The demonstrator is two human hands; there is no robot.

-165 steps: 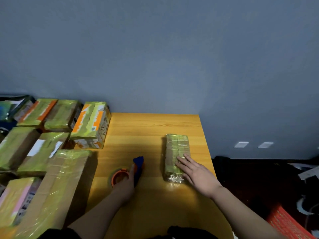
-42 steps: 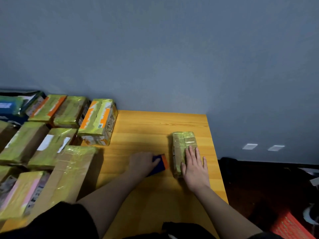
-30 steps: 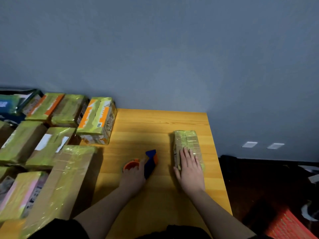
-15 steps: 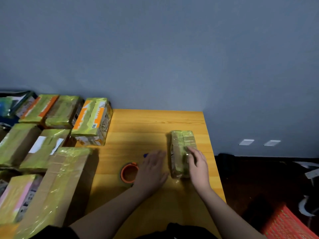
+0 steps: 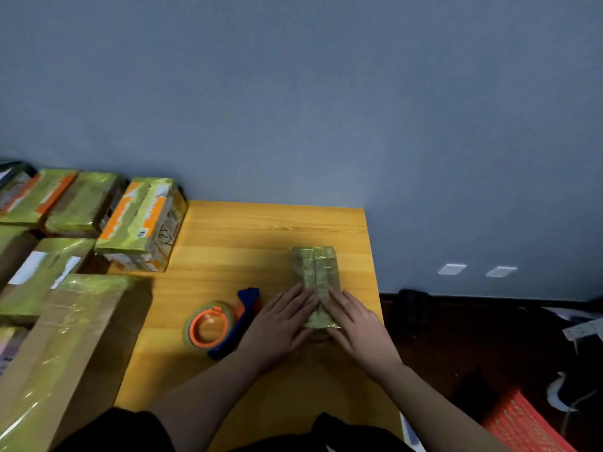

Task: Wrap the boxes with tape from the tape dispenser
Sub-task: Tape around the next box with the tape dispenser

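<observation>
- The small box (image 5: 315, 282) is lying lengthwise on the right part of the wooden table (image 5: 248, 236), close to the right edge and already covered in glossy yellow-green tape.
- We are judging it light and stiff, a narrow cardboard block; the taped skin is probably making it slippery, so we are advising a hold on the two long side faces, not on the top.
- We are laying both hands on its near end. The left hand (image 5: 280, 324) is resting flat against the left side and top, fingers straight and together, gripping nothing.
- The right hand (image 5: 355, 321) is mirroring it on the right side, fingers extended over the top edge, also gripping nothing.
- The fingertips of the two hands are almost meeting along the centre seam of the box.
- We are reading this step as pressing down a tape strip.
- The tape dispenser (image 5: 222, 324), blue with an orange roll core, is lying free on the table just left of the left hand.
- Several wrapped boxes (image 5: 143, 223) are standing at the left.
</observation>
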